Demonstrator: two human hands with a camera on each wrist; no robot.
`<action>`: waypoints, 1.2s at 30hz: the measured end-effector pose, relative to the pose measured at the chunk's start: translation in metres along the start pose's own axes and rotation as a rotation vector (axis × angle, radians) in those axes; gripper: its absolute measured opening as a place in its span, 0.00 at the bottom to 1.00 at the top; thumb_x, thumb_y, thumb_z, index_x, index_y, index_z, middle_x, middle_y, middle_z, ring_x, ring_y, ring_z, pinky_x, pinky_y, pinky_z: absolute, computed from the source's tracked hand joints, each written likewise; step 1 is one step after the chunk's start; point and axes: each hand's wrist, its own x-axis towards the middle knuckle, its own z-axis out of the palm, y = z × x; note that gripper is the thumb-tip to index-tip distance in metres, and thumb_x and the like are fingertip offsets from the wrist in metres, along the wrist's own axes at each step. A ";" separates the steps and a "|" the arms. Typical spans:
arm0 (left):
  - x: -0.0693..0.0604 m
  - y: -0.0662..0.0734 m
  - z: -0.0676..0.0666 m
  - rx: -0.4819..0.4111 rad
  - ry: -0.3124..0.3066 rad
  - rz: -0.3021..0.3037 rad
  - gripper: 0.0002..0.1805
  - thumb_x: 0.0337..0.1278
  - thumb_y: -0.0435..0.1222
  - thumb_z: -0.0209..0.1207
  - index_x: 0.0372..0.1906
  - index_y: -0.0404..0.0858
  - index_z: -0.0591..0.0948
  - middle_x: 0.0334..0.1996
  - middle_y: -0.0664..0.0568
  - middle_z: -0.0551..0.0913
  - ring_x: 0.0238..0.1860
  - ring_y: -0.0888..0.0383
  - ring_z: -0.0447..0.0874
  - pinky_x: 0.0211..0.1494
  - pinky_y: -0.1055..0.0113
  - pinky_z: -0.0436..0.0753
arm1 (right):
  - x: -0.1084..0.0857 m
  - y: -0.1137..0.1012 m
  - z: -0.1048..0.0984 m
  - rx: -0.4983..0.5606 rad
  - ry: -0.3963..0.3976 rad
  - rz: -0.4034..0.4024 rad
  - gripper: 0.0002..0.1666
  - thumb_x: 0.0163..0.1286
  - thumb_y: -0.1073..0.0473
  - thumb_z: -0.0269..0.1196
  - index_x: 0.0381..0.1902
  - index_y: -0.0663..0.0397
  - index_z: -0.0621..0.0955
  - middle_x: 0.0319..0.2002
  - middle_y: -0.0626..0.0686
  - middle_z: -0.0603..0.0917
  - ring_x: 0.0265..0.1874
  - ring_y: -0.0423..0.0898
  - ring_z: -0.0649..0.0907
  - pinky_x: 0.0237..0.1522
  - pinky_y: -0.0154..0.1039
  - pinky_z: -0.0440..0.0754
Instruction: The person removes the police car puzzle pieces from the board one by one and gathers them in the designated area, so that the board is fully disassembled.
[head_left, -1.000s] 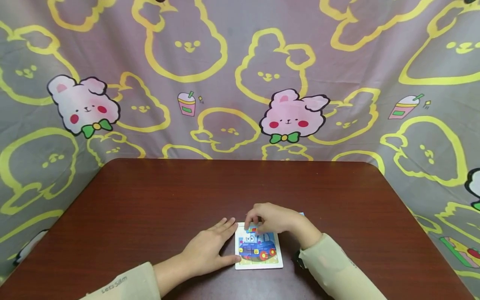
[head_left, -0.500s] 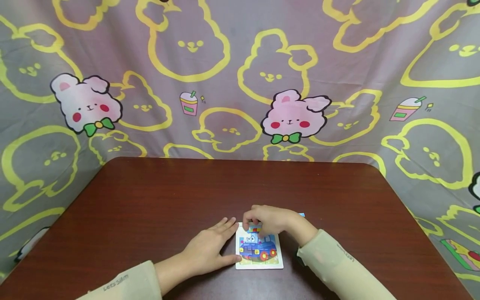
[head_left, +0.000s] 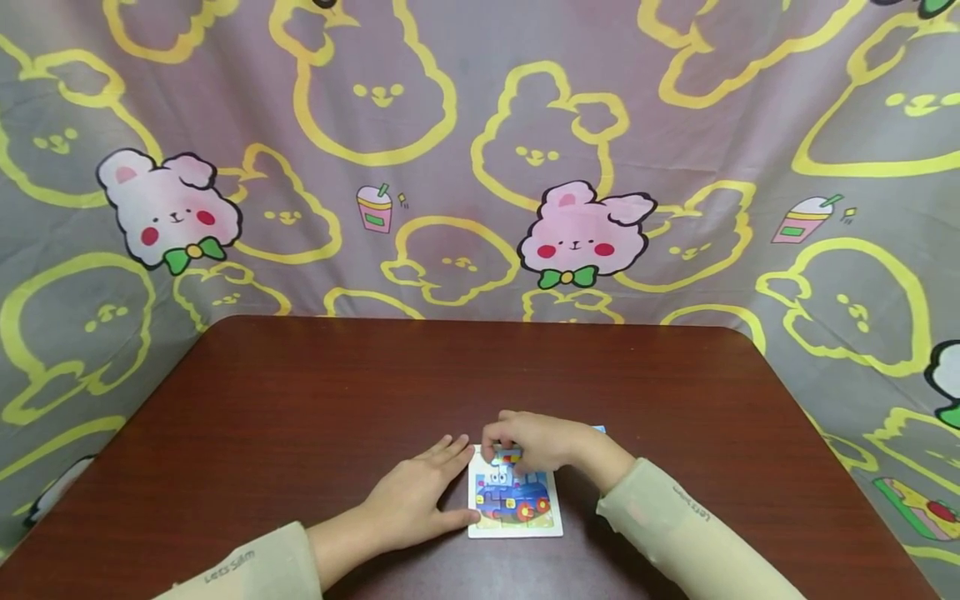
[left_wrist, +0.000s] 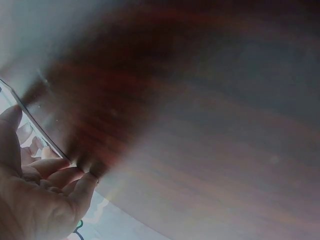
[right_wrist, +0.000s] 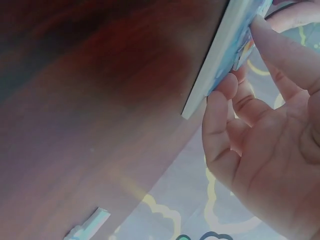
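A small jigsaw puzzle in a white frame [head_left: 516, 534] lies near the table's front, its picture a blue vehicle with eyes and red-yellow wheels. My left hand [head_left: 415, 502] rests flat at the frame's left side, fingers spread, the thumb touching the lower left edge. Over the puzzle's top, my right hand [head_left: 542, 439] pinches a puzzle piece [head_left: 510, 457] with red and yellow marks. In the right wrist view that piece [right_wrist: 245, 54] is tilted up from the puzzle between thumb and fingers. The right hand hides the upper right of the puzzle.
A loose light-blue puzzle piece [head_left: 599, 428] lies on the table beyond the right wrist, also seen as a pale piece [right_wrist: 90, 225] in the right wrist view. The brown table [head_left: 337, 392] ends at a patterned curtain [head_left: 450, 125].
My right hand has shifted slightly left over the puzzle's top, still pinching the piece. The left hand stays at the frame.
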 end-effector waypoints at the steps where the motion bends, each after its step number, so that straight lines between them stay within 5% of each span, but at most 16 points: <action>1: 0.000 0.000 0.000 -0.001 -0.001 0.000 0.46 0.56 0.64 0.60 0.71 0.38 0.71 0.72 0.45 0.69 0.73 0.45 0.67 0.69 0.50 0.75 | 0.000 0.000 0.000 -0.005 0.001 -0.001 0.21 0.56 0.70 0.72 0.38 0.39 0.78 0.39 0.46 0.75 0.41 0.42 0.75 0.41 0.32 0.78; 16: -0.001 0.001 -0.002 -0.021 -0.013 -0.012 0.46 0.56 0.63 0.60 0.72 0.38 0.70 0.73 0.46 0.68 0.74 0.46 0.66 0.69 0.50 0.74 | -0.004 0.002 0.003 -0.081 0.030 -0.062 0.22 0.59 0.70 0.70 0.40 0.38 0.76 0.39 0.42 0.74 0.43 0.40 0.74 0.48 0.35 0.76; 36: 0.000 0.000 -0.001 -0.009 0.009 -0.002 0.46 0.55 0.64 0.60 0.71 0.37 0.71 0.72 0.45 0.70 0.73 0.45 0.68 0.67 0.49 0.76 | -0.004 0.011 0.002 0.107 0.090 -0.074 0.16 0.65 0.73 0.63 0.41 0.46 0.82 0.32 0.47 0.81 0.32 0.37 0.77 0.38 0.31 0.77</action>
